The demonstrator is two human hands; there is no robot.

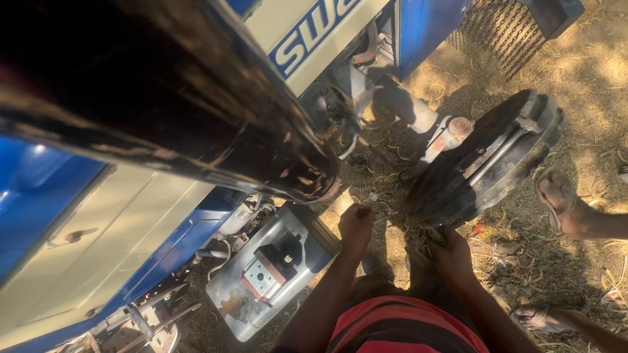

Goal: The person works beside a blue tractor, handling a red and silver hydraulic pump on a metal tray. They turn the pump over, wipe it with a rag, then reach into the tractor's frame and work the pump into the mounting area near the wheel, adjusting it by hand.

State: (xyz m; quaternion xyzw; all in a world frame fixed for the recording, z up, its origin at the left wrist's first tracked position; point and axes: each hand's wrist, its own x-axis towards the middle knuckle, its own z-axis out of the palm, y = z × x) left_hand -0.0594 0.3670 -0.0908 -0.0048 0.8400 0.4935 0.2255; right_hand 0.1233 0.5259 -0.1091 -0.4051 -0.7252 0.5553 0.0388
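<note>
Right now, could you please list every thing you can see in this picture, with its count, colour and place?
Tractor body: one, blue with cream panels, top and left.
Exhaust pipe: one, black, upper left, close to the camera.
Front wheel: one, black, right of centre, on the ground.
Battery: one, grey with red and black fittings, lower centre.
Grille: one, dark, top right.
Ground: dry straw and soil, right side.
Other person's feet: two, in sandals, right edge.
Shirt: red, dark stripes, bottom.
Left hand: near the battery.
Right hand: under the wheel.
</note>
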